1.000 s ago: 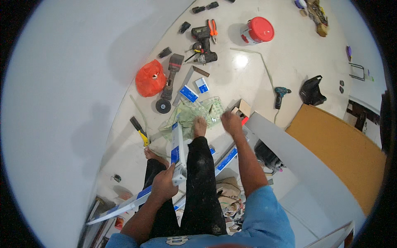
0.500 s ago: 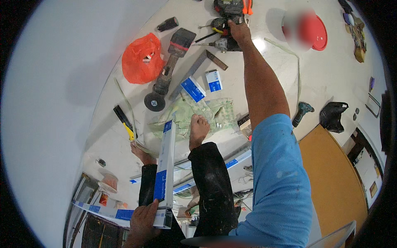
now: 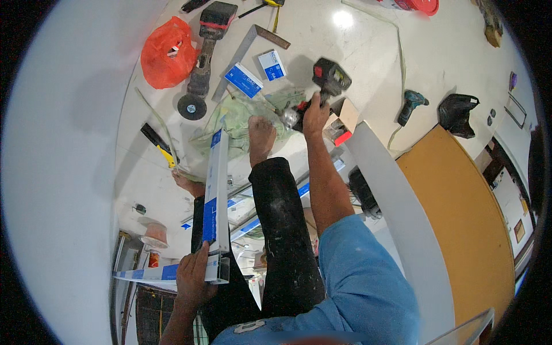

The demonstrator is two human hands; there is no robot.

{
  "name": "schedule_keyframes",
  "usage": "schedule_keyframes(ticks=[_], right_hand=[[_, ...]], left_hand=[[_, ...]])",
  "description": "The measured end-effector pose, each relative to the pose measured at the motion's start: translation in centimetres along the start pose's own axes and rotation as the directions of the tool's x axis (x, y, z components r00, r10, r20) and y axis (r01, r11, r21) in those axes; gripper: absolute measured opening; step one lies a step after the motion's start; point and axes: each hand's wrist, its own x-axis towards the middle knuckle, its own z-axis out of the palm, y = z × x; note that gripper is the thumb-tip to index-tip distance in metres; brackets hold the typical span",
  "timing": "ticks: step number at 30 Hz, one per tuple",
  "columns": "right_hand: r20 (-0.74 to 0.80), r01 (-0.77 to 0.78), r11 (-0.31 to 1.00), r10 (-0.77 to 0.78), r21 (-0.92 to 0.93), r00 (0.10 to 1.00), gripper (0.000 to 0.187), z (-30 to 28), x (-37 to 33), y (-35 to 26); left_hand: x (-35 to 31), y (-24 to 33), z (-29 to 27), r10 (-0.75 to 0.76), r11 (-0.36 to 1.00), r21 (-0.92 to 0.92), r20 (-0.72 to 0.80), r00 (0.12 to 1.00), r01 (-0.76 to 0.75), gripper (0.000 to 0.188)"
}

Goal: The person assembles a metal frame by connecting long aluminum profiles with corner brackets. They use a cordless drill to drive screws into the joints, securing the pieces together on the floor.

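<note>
My left hand is closed round the corner where two aluminium profiles meet. One profile, covered in white and blue film, runs away from me beside my leg; the other profile extends to the left. In my right hand is a cordless drill, its battery upward and its front end toward my bare foot. The tip of the drill is too blurred to make out. Just right of the drill stands a small open cardboard box.
On the floor lie an angle grinder, an orange plastic bag, two blue-and-white boxes, a metal square and a black-and-yellow tool. Farther right are a teal cordless drill and a brown board. Crumpled green plastic lies by my feet.
My right hand has lifted the cordless drill from the tools at the far side and brought it nearer, beside my foot. The left hand keeps its grip on the profile corner. The view has shifted.
</note>
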Motion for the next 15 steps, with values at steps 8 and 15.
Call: schedule_keyframes(ticks=[8,15], right_hand=[[-0.087,-0.079,0.966,0.103,0.245,0.991,0.082,1.2,-0.9,11.5],[0.353,0.520,0.653,-0.382,-0.551,0.854,0.031,-2.4,-5.6,2.8]], left_hand=[[1.4,1.0,-0.7,-0.023,0.999,0.038,0.006,1.000,0.022,0.109],[0.4,1.4,0.1,-0.006,1.000,0.009,-0.088,0.996,0.007,0.106]])
